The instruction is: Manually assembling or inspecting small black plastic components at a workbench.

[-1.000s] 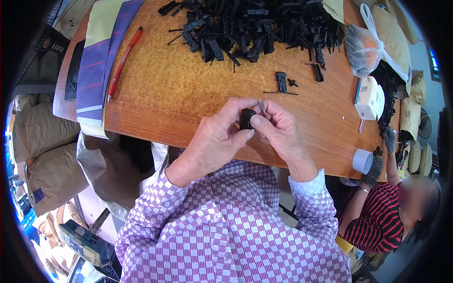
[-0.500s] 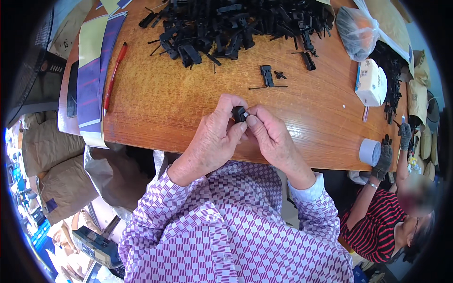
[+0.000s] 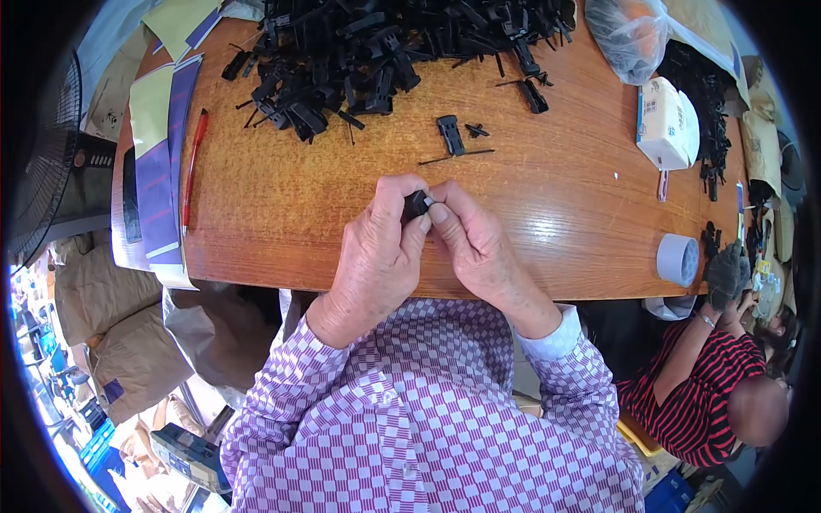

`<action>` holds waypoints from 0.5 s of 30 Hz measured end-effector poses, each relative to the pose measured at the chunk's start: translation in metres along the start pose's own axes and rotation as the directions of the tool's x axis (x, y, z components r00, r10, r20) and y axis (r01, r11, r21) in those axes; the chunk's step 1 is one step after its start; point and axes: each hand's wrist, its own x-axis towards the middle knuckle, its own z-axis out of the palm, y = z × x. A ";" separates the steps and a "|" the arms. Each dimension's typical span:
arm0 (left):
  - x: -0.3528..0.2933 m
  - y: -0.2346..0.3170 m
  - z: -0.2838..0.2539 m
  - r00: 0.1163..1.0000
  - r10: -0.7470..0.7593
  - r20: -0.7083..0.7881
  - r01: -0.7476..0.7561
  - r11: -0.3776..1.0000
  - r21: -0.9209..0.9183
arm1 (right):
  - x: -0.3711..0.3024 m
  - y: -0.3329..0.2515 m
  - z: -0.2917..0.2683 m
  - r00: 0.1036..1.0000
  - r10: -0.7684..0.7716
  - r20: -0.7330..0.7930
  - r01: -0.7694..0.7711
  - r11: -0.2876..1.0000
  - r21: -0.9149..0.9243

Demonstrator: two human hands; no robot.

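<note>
Wooden desk (image 3: 282, 214) fills the upper middle of the frame. Big heap of black plastic parts (image 3: 376, 43) along the top centre. Folded papers and folders (image 3: 158, 162) at upper left edge of the desk, red pen (image 3: 193, 167) lying beside them. White box (image 3: 665, 124) and clear plastic bag (image 3: 629, 34) at upper right, grey tape roll (image 3: 678, 259) at right near the desk edge. A few loose black pieces (image 3: 451, 135) and a thin black rod (image 3: 456, 157) sit just above the hands, centre frame. Another person in a striped shirt at lower right, gloved hand (image 3: 725, 272) near the desk corner.

Left hand (image 3: 376, 256) and right hand (image 3: 475, 244) meet at centre frame, over the near part of the desk. Both are closed on a small black plastic part (image 3: 416, 205), pinched between thumbs and fingertips, left gripping its body, right pressing at its right end.

Part looks light, stiff, moulded plastic, smooth, so likely a bit slippery; small enough to need a fingertip pinch on the flat sides. Probably not fragile, though thin tabs could snap. It sits at the fingertips, mostly hidden by them, raised just off the desk as far as can be told.
</note>
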 end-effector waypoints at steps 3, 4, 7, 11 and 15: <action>0.000 -0.002 0.000 1.000 0.000 0.006 0.000 1.000 0.019 | 0.004 0.003 -0.004 0.998 -0.056 -0.013 0.056 0.998 -0.025; -0.001 -0.004 0.002 0.997 -0.073 0.000 0.072 0.984 -0.165 | 0.009 0.004 -0.010 0.985 -0.152 -0.077 0.135 0.972 -0.192; -0.002 -0.004 -0.005 0.956 -0.281 0.083 0.281 0.803 -0.526 | 0.025 0.003 -0.035 0.968 -0.214 -0.129 0.090 0.781 -0.618; -0.011 -0.009 -0.008 0.882 -0.369 0.292 0.439 0.423 -0.793 | 0.034 0.007 -0.043 0.968 -0.237 -0.082 0.032 0.440 -0.897; -0.011 -0.005 -0.011 0.837 -0.472 0.277 0.461 0.335 -0.822 | 0.028 0.012 -0.024 0.925 -0.372 -0.076 0.193 0.633 -0.749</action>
